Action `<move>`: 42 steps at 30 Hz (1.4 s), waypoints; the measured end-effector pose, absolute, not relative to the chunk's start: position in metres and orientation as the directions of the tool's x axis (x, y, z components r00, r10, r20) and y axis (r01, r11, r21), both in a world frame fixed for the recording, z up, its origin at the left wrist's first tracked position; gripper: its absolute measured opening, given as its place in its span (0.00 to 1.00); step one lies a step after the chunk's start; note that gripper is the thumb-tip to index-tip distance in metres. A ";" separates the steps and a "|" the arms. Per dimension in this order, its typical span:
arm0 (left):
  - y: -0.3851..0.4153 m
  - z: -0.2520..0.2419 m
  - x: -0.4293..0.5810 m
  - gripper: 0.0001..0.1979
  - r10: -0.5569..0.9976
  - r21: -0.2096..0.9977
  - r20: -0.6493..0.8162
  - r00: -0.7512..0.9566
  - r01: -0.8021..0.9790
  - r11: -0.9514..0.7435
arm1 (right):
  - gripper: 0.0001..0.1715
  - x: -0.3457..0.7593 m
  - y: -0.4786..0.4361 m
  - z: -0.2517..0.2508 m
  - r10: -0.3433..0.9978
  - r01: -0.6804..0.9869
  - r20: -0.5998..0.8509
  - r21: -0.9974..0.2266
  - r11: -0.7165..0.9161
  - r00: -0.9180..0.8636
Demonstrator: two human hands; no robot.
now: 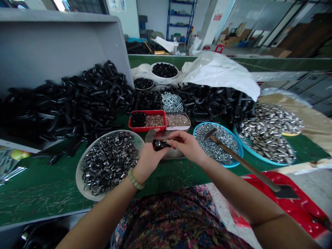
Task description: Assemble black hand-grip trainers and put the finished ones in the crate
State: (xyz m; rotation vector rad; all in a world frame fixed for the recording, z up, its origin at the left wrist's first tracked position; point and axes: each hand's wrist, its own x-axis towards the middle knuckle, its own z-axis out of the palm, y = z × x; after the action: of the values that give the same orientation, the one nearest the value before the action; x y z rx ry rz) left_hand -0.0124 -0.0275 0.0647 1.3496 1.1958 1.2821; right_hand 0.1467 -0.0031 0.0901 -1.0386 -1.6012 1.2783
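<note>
My left hand (pixel 149 158), with a beaded bracelet on its wrist, is closed around a small black part (pixel 161 144) with a shiny surface. My right hand (pixel 187 146) meets it from the right, thumb and fingers pinched at the part's end, where a tiny brass-coloured piece shows; its kind is too small to tell. Both hands are over a greyish metal surface (pixel 172 154) at the table's middle. Just beyond them stand a red tray (pixel 147 130) of black pieces and copper-coloured rivets, and a white tray (pixel 178 128) of small copper-coloured pieces.
Left of my hands is a plate (pixel 79 173) of metal rings; a grey bin (pixel 64 38) of black parts tilts behind it. Rightward are blue bowls (pixel 241 154) of metal pieces, with a wooden-handled tool (pixel 241 157) across one. A red stool (pixel 307 204) stands beside the table.
</note>
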 end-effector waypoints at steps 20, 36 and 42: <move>0.001 0.069 -0.006 0.19 0.960 0.932 0.058 0.273 0.329 -0.150 | 0.09 0.182 0.003 0.115 0.678 0.469 0.284 -0.543 0.696 -0.678; 0.009 0.106 -0.026 0.12 0.958 0.701 0.116 0.264 0.662 -0.267 | 0.13 0.399 0.172 0.064 0.877 0.868 0.000 0.140 0.476 -0.481; -0.008 0.103 -0.020 0.12 0.959 0.781 0.232 0.163 0.557 -0.284 | 0.10 0.365 0.145 0.083 0.684 0.769 0.729 -0.420 0.482 -0.031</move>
State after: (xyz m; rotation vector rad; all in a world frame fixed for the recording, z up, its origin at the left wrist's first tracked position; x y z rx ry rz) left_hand -0.0205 -0.0076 0.1034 1.9147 1.4322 0.9891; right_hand 0.3651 0.1449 0.0827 -1.2387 -1.7507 -0.1091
